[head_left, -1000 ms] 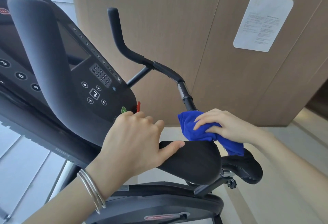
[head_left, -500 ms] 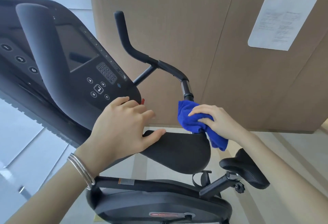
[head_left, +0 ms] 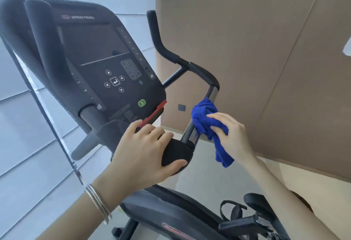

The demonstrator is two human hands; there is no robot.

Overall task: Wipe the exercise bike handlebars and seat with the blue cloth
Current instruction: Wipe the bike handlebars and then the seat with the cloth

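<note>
My right hand [head_left: 230, 137] presses the bunched blue cloth [head_left: 206, 121] against the shiny metal part of the right handlebar [head_left: 191, 131]; a tail of cloth hangs down below my palm. The black handlebar [head_left: 167, 53] curves up and away behind it. My left hand [head_left: 144, 152] grips the padded black elbow rest [head_left: 176, 154] at the bar's lower end. A black seat [head_left: 258, 201] shows at the bottom right, partly hidden by my right forearm.
The bike's console [head_left: 106, 64] with screen and keypad stands to the left, with a green button and red strip at its lower edge. A wooden wall panel [head_left: 266, 49] is close behind the handlebar. The bike body [head_left: 171, 213] and pedal strap lie below.
The view has swung left and closer to the console. My right hand has slid the cloth up the metal bar; my left hand now wraps further over the elbow rest.
</note>
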